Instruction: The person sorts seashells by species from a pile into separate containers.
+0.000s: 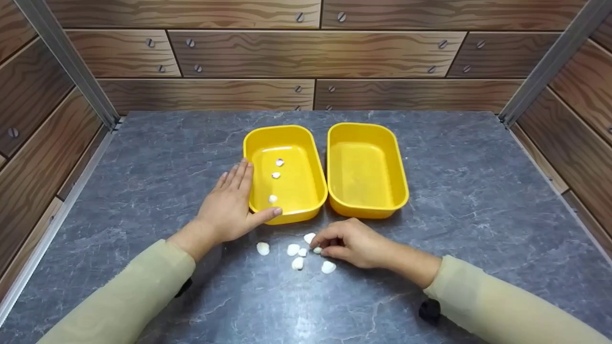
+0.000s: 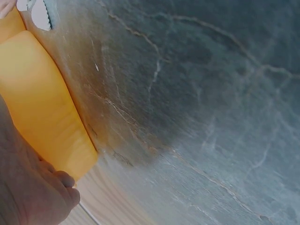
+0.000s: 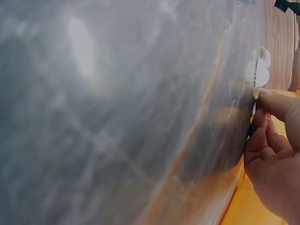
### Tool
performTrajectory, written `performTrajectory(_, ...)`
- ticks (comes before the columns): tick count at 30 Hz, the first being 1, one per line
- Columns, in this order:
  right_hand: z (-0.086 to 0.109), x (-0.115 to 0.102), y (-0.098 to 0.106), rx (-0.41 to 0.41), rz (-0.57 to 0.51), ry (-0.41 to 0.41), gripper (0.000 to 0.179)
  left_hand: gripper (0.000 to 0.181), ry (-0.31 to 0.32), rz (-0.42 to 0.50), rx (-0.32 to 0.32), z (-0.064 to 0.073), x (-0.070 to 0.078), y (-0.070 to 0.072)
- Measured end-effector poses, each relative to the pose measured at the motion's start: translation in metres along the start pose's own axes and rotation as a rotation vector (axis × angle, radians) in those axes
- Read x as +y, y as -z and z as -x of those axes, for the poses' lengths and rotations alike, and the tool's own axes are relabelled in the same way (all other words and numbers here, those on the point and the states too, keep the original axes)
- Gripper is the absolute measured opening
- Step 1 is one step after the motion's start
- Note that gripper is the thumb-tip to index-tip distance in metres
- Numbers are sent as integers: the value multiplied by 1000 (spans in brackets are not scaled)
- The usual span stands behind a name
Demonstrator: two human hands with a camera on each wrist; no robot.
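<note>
My left hand [image 1: 225,210] rests with straight fingers along the left side of a yellow tub [image 1: 319,191], its thumb over the near rim. In the left wrist view the hand [image 2: 35,192] lies against the tub's outer wall [image 2: 47,103]. Three small white seashells are spread over that tub's floor. On the tabletop, my right hand [image 1: 361,243] pinches a small white seashell [image 1: 317,250] between thumb and index finger. Another seashell [image 1: 309,237] lies right by the fingertips. The right wrist view shows the curled right hand [image 3: 274,150] low at the table surface, the pinched shell mostly hidden.
A second yellow tub [image 1: 368,210] stands close beside the first, on its right. Several more white shells lie loose in front of the tubs, among them one at the left [image 1: 263,248] and one nearer me [image 1: 328,267]. Wood-patterned walls [image 1: 315,52] enclose the dark marbled table [image 1: 158,157].
</note>
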State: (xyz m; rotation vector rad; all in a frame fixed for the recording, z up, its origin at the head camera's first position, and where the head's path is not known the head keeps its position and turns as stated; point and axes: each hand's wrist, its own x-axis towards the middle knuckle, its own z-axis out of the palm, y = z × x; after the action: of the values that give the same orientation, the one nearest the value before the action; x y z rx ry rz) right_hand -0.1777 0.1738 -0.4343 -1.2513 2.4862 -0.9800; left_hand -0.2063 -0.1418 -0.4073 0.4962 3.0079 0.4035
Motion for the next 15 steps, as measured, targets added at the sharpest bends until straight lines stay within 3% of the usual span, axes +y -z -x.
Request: performTrajectory(15,-1,-3,2,-25,75,-11,13,121,4,4,-6,0,0,0)
